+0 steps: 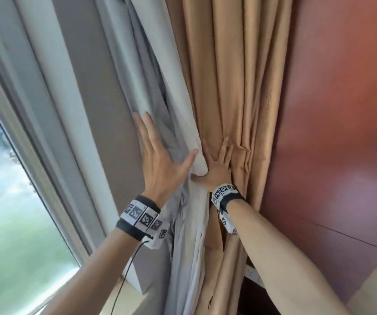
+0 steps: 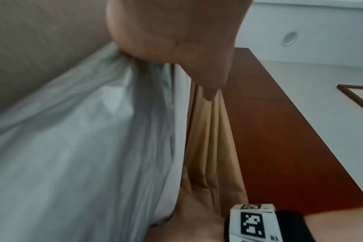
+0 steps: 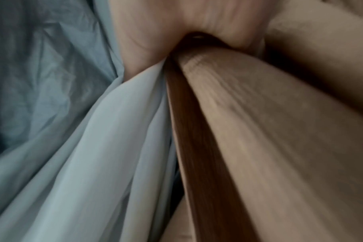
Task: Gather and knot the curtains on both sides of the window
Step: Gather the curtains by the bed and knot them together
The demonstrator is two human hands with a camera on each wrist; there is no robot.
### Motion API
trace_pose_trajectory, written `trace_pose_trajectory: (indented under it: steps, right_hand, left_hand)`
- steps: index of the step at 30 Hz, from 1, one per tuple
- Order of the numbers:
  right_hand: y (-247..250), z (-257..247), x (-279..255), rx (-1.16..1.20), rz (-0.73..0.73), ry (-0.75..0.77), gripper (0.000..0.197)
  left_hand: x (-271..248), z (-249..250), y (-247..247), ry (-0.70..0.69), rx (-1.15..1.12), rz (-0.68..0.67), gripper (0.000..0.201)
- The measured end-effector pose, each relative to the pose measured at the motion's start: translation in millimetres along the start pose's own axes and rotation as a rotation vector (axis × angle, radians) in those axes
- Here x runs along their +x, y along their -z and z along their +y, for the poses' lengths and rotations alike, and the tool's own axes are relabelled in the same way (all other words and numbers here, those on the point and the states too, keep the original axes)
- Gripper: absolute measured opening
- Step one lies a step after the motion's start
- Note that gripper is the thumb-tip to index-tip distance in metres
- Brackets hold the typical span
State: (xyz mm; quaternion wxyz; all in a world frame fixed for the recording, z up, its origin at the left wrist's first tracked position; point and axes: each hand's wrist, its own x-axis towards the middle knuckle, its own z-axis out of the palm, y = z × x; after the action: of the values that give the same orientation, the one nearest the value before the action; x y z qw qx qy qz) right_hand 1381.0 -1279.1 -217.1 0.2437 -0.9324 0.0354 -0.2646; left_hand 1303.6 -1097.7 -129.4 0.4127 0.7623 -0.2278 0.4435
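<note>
A tan curtain (image 1: 228, 76) hangs beside a grey-white lining (image 1: 142, 76) at the window's right side. My left hand (image 1: 160, 160) lies flat on the lining with fingers straight and thumb spread toward the white fold (image 1: 183, 114). My right hand (image 1: 219, 164) is just right of it, its fingers sunk in crumpled tan folds and its thumb under the white fold. In the left wrist view the palm (image 2: 172, 29) presses the lining (image 2: 83, 131) beside the tan curtain (image 2: 209, 139). In the right wrist view lining (image 3: 104, 131) and tan cloth (image 3: 269, 131) bunch into the right hand (image 3: 166, 24).
The white window frame (image 1: 53, 110) and glass (image 1: 12, 212) fill the left. A red-brown wood panel (image 1: 342, 110) stands close on the right of the curtain. A thin black cable (image 1: 128, 269) hangs from my left wrist band over the sill (image 1: 133, 292).
</note>
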Motion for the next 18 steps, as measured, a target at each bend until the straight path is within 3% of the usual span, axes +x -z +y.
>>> trace_pose_trajectory:
  steps: [3, 6, 8, 9, 11, 12, 13, 15, 18]
  right_hand:
    - [17, -5, -8, 0.006, -0.177, 0.111, 0.117]
    - [40, -6, -26, 0.023, -0.133, 0.262, 0.106]
    - [53, 14, -49, 0.110, 0.033, 0.249, 0.108]
    - [51, 30, -59, 0.139, 0.194, 0.222, 0.108]
    - [57, 57, -79, 0.026, 0.477, 0.121, 0.115]
    - [60, 69, -83, 0.011, 0.539, 0.069, 0.124]
    - [58, 79, -80, 0.052, 0.542, 0.007, 0.136]
    - [55, 90, -65, 0.179, 0.418, -0.092, 0.155]
    - [25, 85, -43, 0.251, 0.246, -0.090, 0.162]
  left_hand:
    - [26, 4, -46, 0.106, -0.109, -0.201, 0.156]
    - [54, 6, -94, 0.245, 0.003, -0.272, 0.170]
    - [67, 4, -121, 0.225, -0.009, -0.270, 0.167]
    - [73, 2, -132, 0.214, -0.043, -0.266, 0.162]
    - [86, -2, -155, 0.221, -0.141, -0.242, 0.153]
    - [93, -2, -166, 0.227, -0.185, -0.232, 0.151]
    - [100, -3, -177, 0.236, -0.227, -0.234, 0.152]
    - [115, -4, -197, 0.231, -0.265, -0.259, 0.153]
    - [128, -6, -216, 0.204, -0.294, -0.272, 0.158]
